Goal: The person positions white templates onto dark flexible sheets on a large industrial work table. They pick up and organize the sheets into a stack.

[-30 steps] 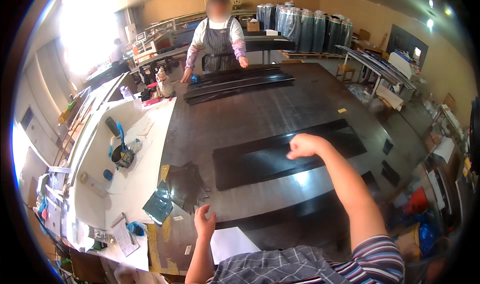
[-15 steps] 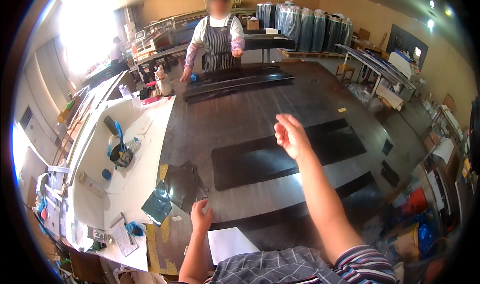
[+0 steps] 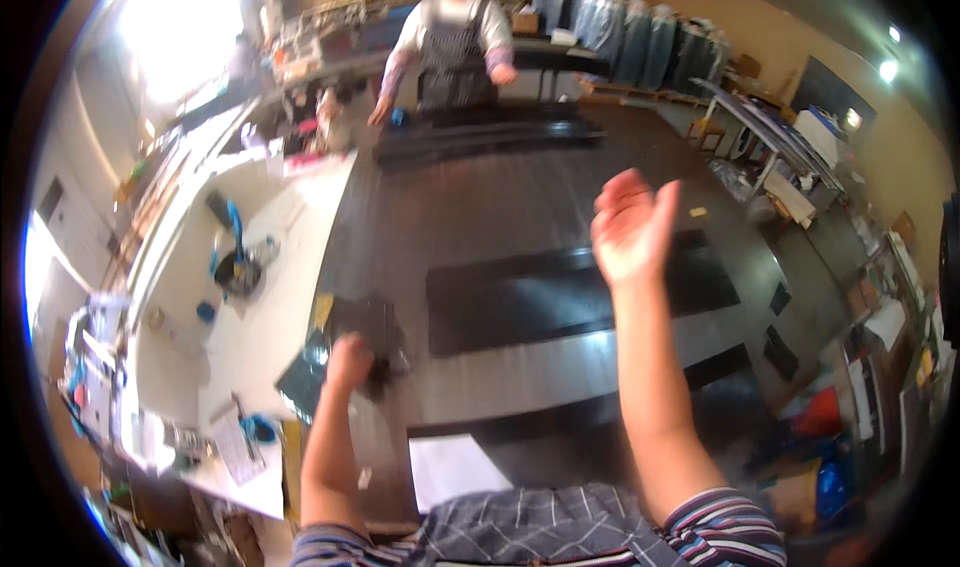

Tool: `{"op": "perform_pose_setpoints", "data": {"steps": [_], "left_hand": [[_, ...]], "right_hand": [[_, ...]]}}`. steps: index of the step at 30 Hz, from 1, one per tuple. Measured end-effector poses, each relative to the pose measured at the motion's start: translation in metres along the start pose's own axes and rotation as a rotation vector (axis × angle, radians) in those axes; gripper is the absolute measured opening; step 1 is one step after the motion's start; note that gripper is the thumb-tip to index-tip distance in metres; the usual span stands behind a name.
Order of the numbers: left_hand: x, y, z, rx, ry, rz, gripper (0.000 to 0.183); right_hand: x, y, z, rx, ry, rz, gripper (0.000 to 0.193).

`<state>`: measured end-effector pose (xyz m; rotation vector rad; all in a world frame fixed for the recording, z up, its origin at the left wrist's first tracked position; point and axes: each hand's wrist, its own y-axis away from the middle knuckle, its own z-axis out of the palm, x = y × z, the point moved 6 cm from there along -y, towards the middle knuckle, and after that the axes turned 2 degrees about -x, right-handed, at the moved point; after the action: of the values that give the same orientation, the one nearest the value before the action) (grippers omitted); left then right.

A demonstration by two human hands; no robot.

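Note:
My right hand (image 3: 632, 229) is raised above the dark worktable (image 3: 460, 217), with its palm showing, thumb apart and nothing in it. Below it lies a long dark glossy sheet (image 3: 510, 302). To the left, my left hand (image 3: 348, 363) is over several small dark sheet pieces (image 3: 362, 317) and a shiny dark piece (image 3: 300, 385). Motion blurs its fingers, so whether it grips a piece is unclear. A second dark sheet (image 3: 565, 429) stretches along the near side, partly under my right forearm. White paper (image 3: 452, 472) lies close to my apron.
Across the table stands a co-worker (image 3: 458, 52) behind a pile of dark strips (image 3: 485, 137). White covering (image 3: 290, 312) on the left bears a dark cup (image 3: 238, 275) with blue-handled tools. Small dark scraps (image 3: 780, 352) sit near the right edge. Wrapped rolls (image 3: 640, 42) stand behind.
My left hand has moved up and left, over the small dark pieces. My right hand has risen to the right, and its curled fingers have opened out. The whole view has shifted slightly.

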<state>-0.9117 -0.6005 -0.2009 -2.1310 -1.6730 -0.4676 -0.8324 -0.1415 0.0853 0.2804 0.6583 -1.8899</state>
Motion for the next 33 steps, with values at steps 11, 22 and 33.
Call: {"op": "perform_pose_setpoints", "data": {"steps": [11,22,33], "left_hand": [[-0.043,-0.067,-0.003,-0.187,-0.14,-0.243,0.032],[-0.002,-0.114,-0.005,-0.401,-0.525,-0.126,0.057],[0.052,-0.075,-0.092,-0.46,0.084,0.244,0.024]], "right_hand": [[0.042,0.119,-0.072,-0.2,0.822,0.754,0.037],[0.066,0.221,-0.174,-0.048,1.198,1.173,0.025],[0.109,0.177,-0.113,-0.545,1.717,0.76,0.046]]}}
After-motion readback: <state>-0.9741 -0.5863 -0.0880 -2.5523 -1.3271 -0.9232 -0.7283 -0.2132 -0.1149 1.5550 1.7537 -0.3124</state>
